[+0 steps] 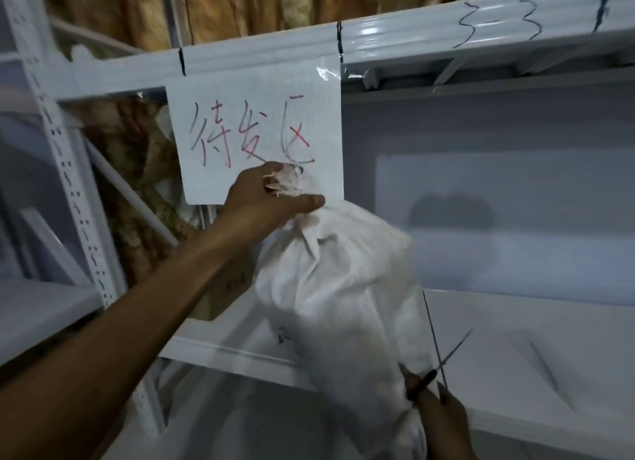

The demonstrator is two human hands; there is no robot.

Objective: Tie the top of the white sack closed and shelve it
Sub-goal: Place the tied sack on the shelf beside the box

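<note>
Two hands: left hand (261, 201) grips white sack (343, 287) neck, right hand (443, 415) holds scissors (436, 366); sign (254, 133) reads 待发区.

White sack (343, 287) leans over white shelf (532, 349) edge.

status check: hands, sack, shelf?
Left hand gripping sack by bunched top. Right hand holds scissors, under sack. Shelf bare ahead.
</note>
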